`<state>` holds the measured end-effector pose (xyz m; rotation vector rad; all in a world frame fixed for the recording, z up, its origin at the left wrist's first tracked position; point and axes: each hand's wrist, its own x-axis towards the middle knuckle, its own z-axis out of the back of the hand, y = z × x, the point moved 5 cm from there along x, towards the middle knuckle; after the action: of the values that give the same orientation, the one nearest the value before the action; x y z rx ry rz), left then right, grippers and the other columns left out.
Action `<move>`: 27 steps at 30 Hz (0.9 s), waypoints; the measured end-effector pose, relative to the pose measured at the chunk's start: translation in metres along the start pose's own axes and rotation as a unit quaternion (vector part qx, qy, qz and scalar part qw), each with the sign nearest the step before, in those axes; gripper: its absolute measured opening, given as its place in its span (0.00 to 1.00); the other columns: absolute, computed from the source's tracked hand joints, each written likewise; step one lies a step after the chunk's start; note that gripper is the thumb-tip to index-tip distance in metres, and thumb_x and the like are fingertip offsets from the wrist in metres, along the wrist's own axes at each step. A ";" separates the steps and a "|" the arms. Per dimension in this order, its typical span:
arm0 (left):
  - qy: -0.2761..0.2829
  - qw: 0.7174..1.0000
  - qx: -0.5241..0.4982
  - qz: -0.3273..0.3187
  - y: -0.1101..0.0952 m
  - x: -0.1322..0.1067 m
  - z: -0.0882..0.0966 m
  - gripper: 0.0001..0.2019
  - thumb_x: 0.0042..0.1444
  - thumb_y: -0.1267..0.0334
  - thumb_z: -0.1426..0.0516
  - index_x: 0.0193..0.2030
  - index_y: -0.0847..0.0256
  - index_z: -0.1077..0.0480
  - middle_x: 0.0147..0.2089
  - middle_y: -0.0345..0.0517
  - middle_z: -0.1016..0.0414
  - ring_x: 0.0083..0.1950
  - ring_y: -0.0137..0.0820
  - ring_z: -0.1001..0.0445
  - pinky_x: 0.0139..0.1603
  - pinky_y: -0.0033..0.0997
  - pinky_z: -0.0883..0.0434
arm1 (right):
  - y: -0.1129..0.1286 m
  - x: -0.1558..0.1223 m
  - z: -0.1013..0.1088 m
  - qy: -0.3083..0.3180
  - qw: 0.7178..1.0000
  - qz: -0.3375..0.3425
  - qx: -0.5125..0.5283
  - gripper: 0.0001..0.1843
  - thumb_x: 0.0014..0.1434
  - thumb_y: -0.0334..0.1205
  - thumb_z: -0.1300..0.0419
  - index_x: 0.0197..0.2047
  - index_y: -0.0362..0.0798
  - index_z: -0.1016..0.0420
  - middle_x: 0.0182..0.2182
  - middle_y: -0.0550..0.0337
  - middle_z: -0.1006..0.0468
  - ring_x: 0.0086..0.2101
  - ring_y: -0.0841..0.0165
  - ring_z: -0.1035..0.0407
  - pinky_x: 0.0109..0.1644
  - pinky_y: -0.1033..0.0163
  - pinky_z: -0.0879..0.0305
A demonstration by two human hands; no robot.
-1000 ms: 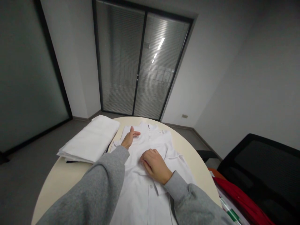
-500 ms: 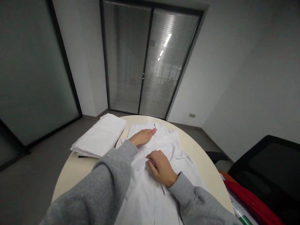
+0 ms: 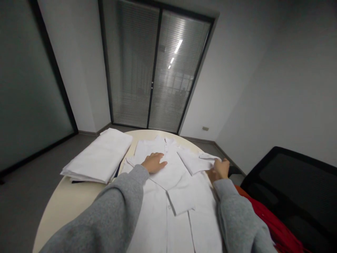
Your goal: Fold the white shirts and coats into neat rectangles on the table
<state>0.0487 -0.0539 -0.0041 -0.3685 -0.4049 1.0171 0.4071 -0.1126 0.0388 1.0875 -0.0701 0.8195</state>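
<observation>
A white buttoned shirt (image 3: 168,189) lies spread on the round cream table (image 3: 68,200), collar at the far side. My left hand (image 3: 154,162) rests flat on the shirt's chest near the collar, fingers stretched out. My right hand (image 3: 220,169) is at the shirt's right edge, fingers closed on the short sleeve (image 3: 196,161), which lies partly folded over the shirt's front. Both my arms wear grey sleeves.
A stack of folded white cloth (image 3: 98,160) sits on the table's left, over something dark. A black mesh chair (image 3: 286,189) stands to the right, with a red item (image 3: 265,218) beside the table edge. Sliding glass doors with blinds (image 3: 155,70) are behind.
My right hand left the middle of the shirt and moved right to grip the sleeve. My left hand drew back slightly from the collar and lies flat.
</observation>
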 end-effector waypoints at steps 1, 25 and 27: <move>-0.002 1.000 0.013 -0.003 0.001 -0.002 -0.008 0.27 0.63 0.48 0.45 0.65 0.57 0.32 0.71 0.59 0.33 0.70 0.54 0.37 0.68 0.58 0.40 | -0.001 0.000 0.000 -0.009 1.000 -0.002 -0.024 0.38 0.60 0.48 0.46 0.68 0.34 0.39 0.65 0.24 0.38 0.63 0.38 0.41 0.63 0.36 0.42; -0.069 0.994 0.072 -0.044 -0.002 -0.009 -0.017 0.13 0.69 0.58 0.47 0.50 0.48 0.20 0.57 0.46 0.21 0.60 0.44 0.30 0.60 0.49 0.38 | 0.002 -0.065 -0.071 0.244 0.885 0.105 -0.382 0.36 0.71 0.56 0.61 0.73 0.48 0.37 0.75 0.47 0.47 0.71 0.30 0.60 0.64 0.16 0.80; -0.088 0.993 0.064 -0.035 -0.002 -0.009 -0.013 0.11 0.68 0.60 0.45 0.44 0.51 0.21 0.52 0.47 0.20 0.57 0.43 0.28 0.58 0.47 0.36 | 0.006 -0.065 -0.065 0.194 0.889 0.117 -0.399 0.36 0.71 0.55 0.58 0.73 0.45 0.38 0.76 0.45 0.49 0.71 0.31 0.63 0.65 0.18 0.83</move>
<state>0.0525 -0.0647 -0.0157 -0.1482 -0.5051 1.0053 0.3356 -0.0954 -0.0170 0.1259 -0.1849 1.0781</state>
